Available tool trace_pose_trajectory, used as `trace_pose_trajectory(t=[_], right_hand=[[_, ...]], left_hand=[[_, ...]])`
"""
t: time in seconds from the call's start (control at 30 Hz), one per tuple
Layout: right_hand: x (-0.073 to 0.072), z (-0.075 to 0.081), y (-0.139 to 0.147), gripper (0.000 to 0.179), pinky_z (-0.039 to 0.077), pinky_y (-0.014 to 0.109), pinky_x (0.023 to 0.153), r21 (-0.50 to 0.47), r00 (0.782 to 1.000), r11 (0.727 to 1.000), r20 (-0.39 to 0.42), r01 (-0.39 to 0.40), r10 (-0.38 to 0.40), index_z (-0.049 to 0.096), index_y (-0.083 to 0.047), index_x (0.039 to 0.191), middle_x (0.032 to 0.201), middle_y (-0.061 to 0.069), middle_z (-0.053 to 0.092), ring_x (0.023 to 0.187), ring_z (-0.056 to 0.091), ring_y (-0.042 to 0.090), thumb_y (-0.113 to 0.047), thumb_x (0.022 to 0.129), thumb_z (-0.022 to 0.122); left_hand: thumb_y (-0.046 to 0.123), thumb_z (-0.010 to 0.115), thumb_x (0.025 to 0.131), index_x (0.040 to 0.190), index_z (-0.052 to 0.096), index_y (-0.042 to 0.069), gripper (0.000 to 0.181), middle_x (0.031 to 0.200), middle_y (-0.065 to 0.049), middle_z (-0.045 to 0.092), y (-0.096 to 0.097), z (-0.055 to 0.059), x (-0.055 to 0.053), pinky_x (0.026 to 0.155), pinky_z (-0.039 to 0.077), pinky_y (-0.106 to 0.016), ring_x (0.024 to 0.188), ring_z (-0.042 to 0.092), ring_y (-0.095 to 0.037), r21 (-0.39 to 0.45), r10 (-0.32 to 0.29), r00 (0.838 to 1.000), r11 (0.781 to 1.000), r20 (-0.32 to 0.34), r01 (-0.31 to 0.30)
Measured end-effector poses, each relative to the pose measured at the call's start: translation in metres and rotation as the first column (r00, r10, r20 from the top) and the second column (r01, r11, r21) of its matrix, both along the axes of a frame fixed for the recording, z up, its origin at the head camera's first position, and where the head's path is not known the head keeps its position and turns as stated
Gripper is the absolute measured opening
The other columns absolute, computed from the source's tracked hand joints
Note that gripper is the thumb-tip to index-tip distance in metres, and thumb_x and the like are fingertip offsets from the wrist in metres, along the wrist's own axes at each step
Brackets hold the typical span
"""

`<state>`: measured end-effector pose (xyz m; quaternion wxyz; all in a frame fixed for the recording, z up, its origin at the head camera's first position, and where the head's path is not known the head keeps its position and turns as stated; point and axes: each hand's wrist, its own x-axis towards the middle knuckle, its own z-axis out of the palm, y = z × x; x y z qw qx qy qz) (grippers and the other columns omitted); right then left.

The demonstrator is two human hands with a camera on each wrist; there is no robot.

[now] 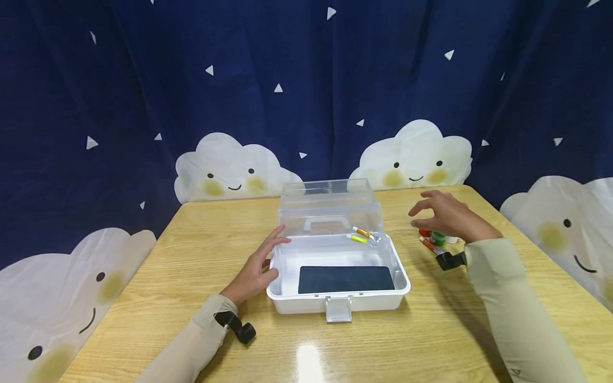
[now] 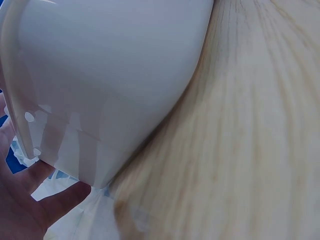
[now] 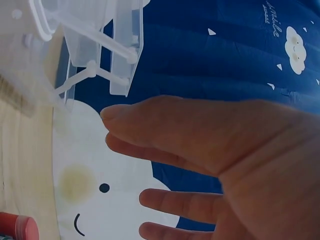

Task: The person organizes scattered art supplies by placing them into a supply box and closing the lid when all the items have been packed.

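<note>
A white plastic box with a raised clear lid stands on the wooden table. My left hand rests at the box's left wall, fingers spread and fairly straight. In the left wrist view the fingers touch the end of the white wall. Two slim tubes, one orange and one yellow, lie at the box's back right. My right hand hovers with nothing in it, right of the box. Under it are an orange tube, a green container and a red piece, partly hidden.
A dark flat rectangle lies on the box floor. The front latch hangs down. Clear hinged arms join the lid's trays. Behind the table hangs a dark blue curtain with white clouds.
</note>
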<state>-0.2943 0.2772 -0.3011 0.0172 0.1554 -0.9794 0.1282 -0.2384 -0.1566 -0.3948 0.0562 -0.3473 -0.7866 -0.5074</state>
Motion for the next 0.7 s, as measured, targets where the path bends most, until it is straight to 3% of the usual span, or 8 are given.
trace_pose_trajectory(t=[0.2, 0.37, 0.7], right_hand=[[-0.002, -0.001, 0.004, 0.03, 0.03, 0.078, 0.085, 0.025, 0.999, 0.999, 0.019, 0.029, -0.03, 0.073, -0.01, 0.108, 0.14, 0.036, 0.035, 0.122, 0.034, 0.059, -0.029, 0.085, 0.071], [-0.003, -0.004, 0.007, 0.03, 0.026, 0.081, 0.086, 0.02, 0.997, 0.998, 0.045, 0.059, -0.059, 0.072, -0.009, 0.107, 0.141, 0.036, 0.033, 0.123, 0.032, 0.06, -0.028, 0.085, 0.071], [-0.006, -0.006, 0.011, 0.032, 0.023, 0.083, 0.085, 0.032, 0.992, 0.995, 0.085, 0.091, -0.093, 0.071, -0.009, 0.108, 0.14, 0.038, 0.032, 0.122, 0.03, 0.062, -0.029, 0.084, 0.073]], left_hand=[[-0.015, 0.047, 0.076, 0.139, 0.042, 0.002, 0.065, 0.16, -0.015, 0.012, 0.0, -0.001, 0.0, 0.095, 0.042, -0.059, 0.142, 0.023, -0.039, -0.002, 0.005, 1.0, 1.0, 0.011, -0.005], [-0.015, 0.047, 0.076, 0.138, 0.042, 0.0, 0.065, 0.16, -0.017, 0.012, 0.001, -0.001, 0.0, 0.092, 0.042, -0.058, 0.14, 0.022, -0.044, 0.001, -0.001, 1.0, 1.0, 0.001, 0.001], [-0.016, 0.047, 0.076, 0.139, 0.042, 0.001, 0.065, 0.16, -0.015, 0.012, 0.001, 0.0, -0.001, 0.094, 0.042, -0.058, 0.141, 0.023, -0.041, 0.004, 0.001, 1.0, 1.0, 0.007, -0.001]])
